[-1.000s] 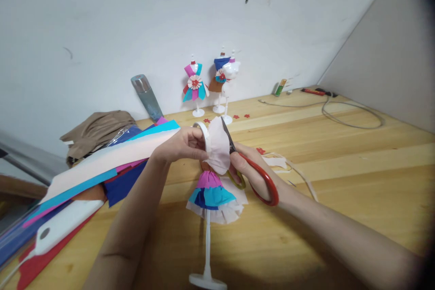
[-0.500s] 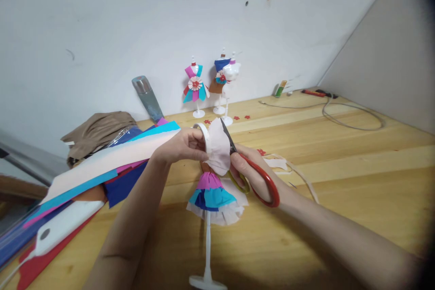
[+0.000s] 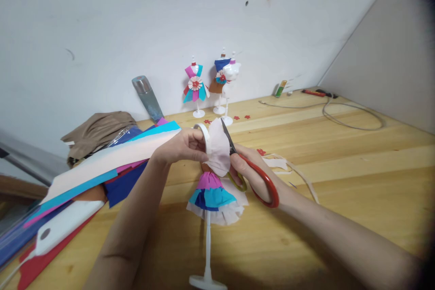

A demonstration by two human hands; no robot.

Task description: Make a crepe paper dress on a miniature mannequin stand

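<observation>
My left hand (image 3: 186,146) pinches the edge of a pale pink paper piece (image 3: 218,149), with a white tape roll (image 3: 205,138) around its fingers. Red-handled scissors (image 3: 263,181) are in my right hand (image 3: 253,167), their dark blades pointing up along the paper's right edge. Directly below, a small dress form stands on a white pole (image 3: 208,244). Its layered paper skirt (image 3: 214,197) is magenta, turquoise, dark blue and pale pink. The paper and my hands hide most of its upper body.
Three small dress forms, one in a colourful dress (image 3: 195,84), stand by the wall. Coloured paper sheets (image 3: 112,158), a white glue gun (image 3: 66,226), a bottle (image 3: 148,97) and brown cloth (image 3: 102,133) lie left. A cable (image 3: 353,124) and paper scraps (image 3: 277,163) are right.
The scissors have shifted very slightly against the paper's right edge. Both hands otherwise keep almost the same position and hold.
</observation>
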